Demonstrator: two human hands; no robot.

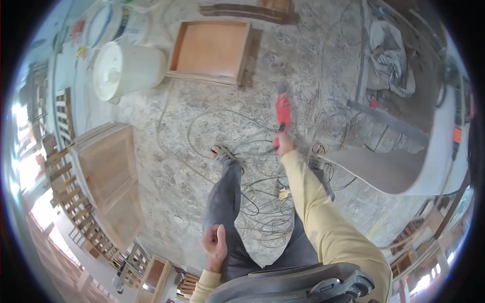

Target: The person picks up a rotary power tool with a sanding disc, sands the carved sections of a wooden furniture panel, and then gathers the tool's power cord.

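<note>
My right hand (284,143) is wrapped round the rear of a red angle grinder (283,111), held out in front of me above the floor. The tool's grey head (281,87) points away from me, and it is slightly blurred. A dark cable runs from its rear toward loops of cord (262,222) on the floor between my legs. Near my left thigh, my left hand (215,243) is loosely closed with the fingers curled in, and nothing shows in it.
A shallow wooden tray (209,48) lies ahead, beside a white bucket (136,68). Wooden panels (108,171) lean at the left. To the right are a curved grey sheet (379,166) and a crumpled sack (389,55). A yellowish piece (284,194) lies among the cords.
</note>
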